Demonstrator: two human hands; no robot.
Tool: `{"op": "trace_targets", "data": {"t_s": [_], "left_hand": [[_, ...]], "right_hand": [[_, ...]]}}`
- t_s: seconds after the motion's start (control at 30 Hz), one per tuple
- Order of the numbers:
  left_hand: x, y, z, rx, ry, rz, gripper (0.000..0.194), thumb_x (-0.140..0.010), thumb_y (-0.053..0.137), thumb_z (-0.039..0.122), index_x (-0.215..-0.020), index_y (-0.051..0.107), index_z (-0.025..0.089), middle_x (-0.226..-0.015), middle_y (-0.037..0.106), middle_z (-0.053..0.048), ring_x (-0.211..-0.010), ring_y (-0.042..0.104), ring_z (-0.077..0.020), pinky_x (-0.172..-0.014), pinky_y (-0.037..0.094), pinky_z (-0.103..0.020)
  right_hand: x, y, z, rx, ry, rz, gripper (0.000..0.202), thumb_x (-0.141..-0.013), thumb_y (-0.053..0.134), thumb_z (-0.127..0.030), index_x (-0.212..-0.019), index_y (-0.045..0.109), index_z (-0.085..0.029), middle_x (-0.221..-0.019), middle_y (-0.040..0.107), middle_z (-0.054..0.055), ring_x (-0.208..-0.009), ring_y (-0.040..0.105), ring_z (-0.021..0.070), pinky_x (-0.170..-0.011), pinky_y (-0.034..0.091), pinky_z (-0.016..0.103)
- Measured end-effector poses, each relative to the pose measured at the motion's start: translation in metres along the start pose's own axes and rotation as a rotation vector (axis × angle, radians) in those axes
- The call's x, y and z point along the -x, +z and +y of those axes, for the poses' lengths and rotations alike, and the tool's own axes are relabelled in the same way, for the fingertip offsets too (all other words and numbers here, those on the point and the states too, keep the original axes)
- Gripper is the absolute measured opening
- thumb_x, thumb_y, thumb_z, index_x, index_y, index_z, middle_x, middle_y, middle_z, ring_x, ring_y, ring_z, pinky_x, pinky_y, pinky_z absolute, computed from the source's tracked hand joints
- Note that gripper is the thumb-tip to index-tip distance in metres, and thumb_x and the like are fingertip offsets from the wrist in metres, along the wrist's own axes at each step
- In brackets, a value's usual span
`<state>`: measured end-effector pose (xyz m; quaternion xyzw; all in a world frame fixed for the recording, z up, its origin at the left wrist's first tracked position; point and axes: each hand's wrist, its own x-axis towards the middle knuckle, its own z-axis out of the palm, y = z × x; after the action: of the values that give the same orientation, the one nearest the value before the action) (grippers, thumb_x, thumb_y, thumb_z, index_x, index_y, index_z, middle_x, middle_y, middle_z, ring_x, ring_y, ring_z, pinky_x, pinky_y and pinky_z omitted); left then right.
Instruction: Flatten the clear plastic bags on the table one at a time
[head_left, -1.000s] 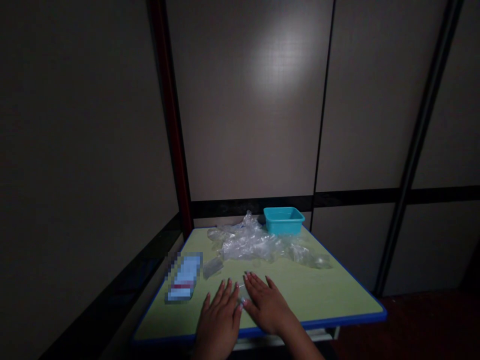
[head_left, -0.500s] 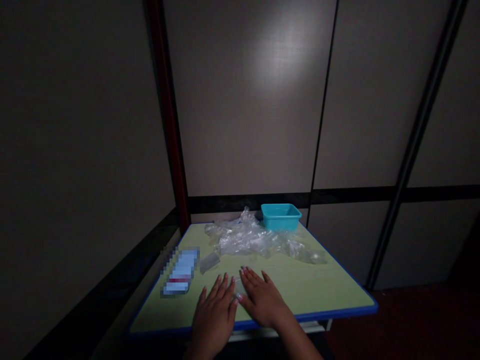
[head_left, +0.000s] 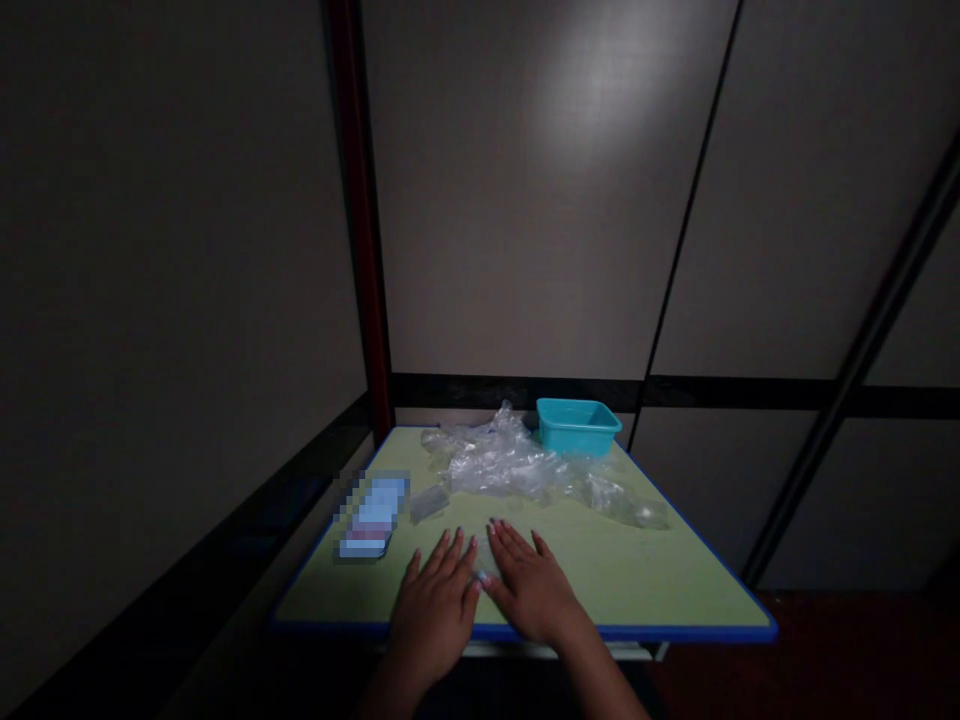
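My left hand lies palm down near the front edge of the table, fingers stretched and a little apart. Beside it, my right hand rests flat too, its fingers pointing forward. Between the two thumbs and index fingers shows a small piece of clear plastic, partly hidden under the hands. A crumpled heap of clear plastic bags spreads across the far half of the table. A small flat plastic packet lies ahead of my left hand.
The table has a yellow-green top and a blue edge. At its back right stands a turquoise plastic basin. A blurred-out phone-like object lies at the left edge. Wall panels rise behind the table.
The camera view has shifted and tilted slightly, so the table sits a little further right and higher. Both hands stay flat in nearly the same place.
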<state>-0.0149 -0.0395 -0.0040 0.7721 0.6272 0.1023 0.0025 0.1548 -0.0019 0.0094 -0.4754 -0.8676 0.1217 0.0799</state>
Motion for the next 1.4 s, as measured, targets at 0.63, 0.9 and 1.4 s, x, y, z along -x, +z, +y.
{"op": "trace_targets", "data": {"t_s": [0.63, 0.9, 1.4], "left_hand": [[-0.001, 0.002, 0.001, 0.024, -0.005, 0.037, 0.051, -0.093, 0.036, 0.035, -0.143, 0.032, 0.03, -0.151, 0.027, -0.001, -0.14, 0.022, -0.0233, -0.111, 0.02, -0.052], [0.001, -0.004, 0.003, -0.006, 0.025, 0.018, 0.051, -0.094, 0.032, 0.035, -0.144, 0.032, 0.027, -0.152, 0.025, -0.001, -0.141, 0.018, -0.0223, -0.111, 0.02, -0.052], [0.0, 0.0, 0.002, -0.02, 0.022, 0.019, 0.049, -0.094, 0.032, 0.036, -0.142, 0.037, 0.026, -0.15, 0.028, 0.001, -0.14, 0.024, -0.0213, -0.111, 0.019, -0.052]], "right_hand": [[0.001, -0.001, 0.001, 0.027, 0.003, -0.024, 0.065, -0.094, 0.02, -0.053, -0.148, 0.017, -0.016, -0.154, 0.014, 0.006, -0.142, 0.012, 0.0189, -0.114, 0.008, 0.049], [0.002, -0.003, -0.001, 0.024, 0.006, -0.017, 0.066, -0.094, 0.018, -0.054, -0.148, 0.016, -0.017, -0.154, 0.015, 0.007, -0.142, 0.011, 0.0182, -0.113, 0.008, 0.048], [0.015, -0.007, -0.001, 0.045, 0.154, 0.069, 0.066, -0.094, 0.025, -0.049, -0.149, 0.013, -0.014, -0.154, 0.012, 0.01, -0.142, 0.01, 0.0218, -0.112, 0.009, 0.053]]}}
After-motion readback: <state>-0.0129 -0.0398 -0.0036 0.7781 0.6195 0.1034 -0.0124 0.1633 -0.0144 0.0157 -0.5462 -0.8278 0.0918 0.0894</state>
